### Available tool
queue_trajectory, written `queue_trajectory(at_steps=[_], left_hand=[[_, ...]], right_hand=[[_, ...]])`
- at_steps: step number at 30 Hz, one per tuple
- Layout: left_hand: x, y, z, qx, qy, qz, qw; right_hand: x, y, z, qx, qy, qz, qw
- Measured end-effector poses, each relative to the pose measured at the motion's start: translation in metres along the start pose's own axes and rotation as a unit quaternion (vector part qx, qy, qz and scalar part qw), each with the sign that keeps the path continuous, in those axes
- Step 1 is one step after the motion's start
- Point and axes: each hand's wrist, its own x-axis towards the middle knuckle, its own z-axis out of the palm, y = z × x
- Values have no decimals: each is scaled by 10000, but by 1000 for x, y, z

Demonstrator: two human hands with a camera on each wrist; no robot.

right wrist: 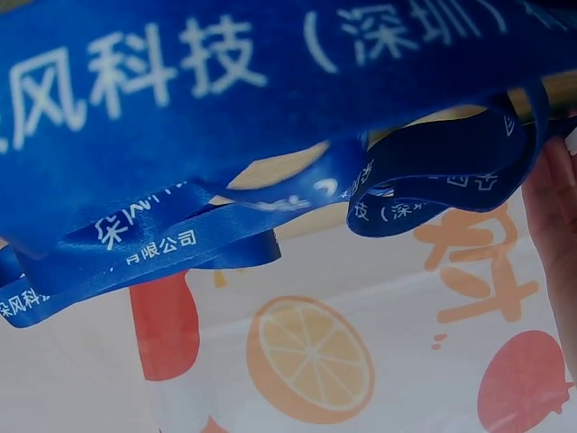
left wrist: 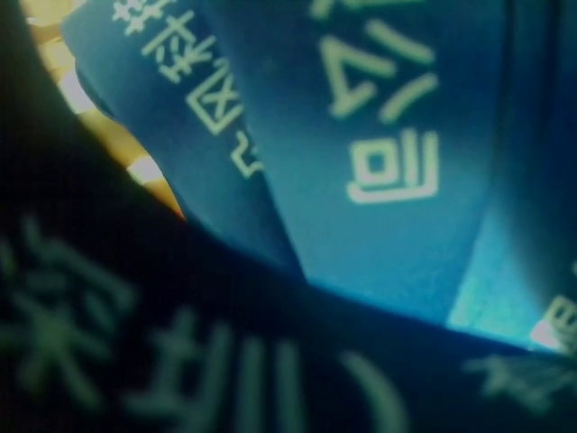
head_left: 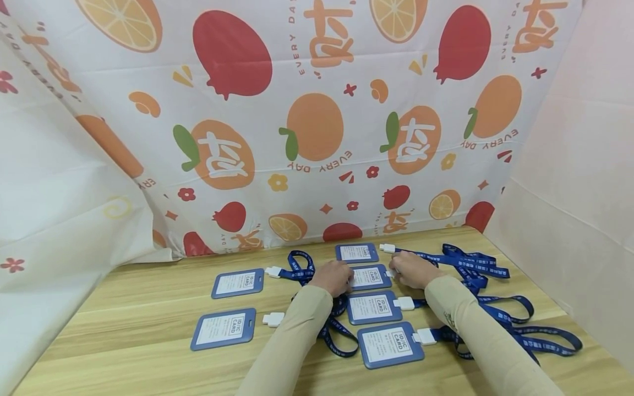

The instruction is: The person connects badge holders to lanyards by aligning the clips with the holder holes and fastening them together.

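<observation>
In the head view, my left hand (head_left: 333,276) grips the left edge of a blue ID card holder (head_left: 370,276), the second from the back in the right-hand column. At that holder's slotted right end, my right hand (head_left: 415,269) pinches a small white clip (head_left: 389,274), mostly hidden by the fingers. Whether clip and slot are joined cannot be seen. Blue printed lanyard straps (head_left: 475,275) lie beyond the right hand. Close strap loops (left wrist: 379,180) fill the left wrist view. The right wrist view shows more lanyard (right wrist: 162,81) and part of a hand (right wrist: 552,207) at its right edge.
Another holder (head_left: 356,253) lies behind, beside a loose white clip (head_left: 387,248). Two clipped holders (head_left: 375,307) lie in front. On the left are two more holders (head_left: 223,329), their clips apart from them. A fruit-print cloth (head_left: 317,203) hangs behind the wooden table (head_left: 148,308).
</observation>
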Motion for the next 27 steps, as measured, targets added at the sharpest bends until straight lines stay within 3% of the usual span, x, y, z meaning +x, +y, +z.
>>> queue_trajectory(at_steps=[7, 19, 27], left_hand=[[1, 0, 0, -98, -41, 3, 9999], [2, -1, 2, -84, 10, 47, 10000], [2, 0, 0, -123, -37, 2, 9999]], right_hand=[[-1, 1, 0, -7, 143, -134, 9998], [0, -1, 0, 80, -1, 0, 10000], [1, 1, 0, -11, 36, -114, 9999]])
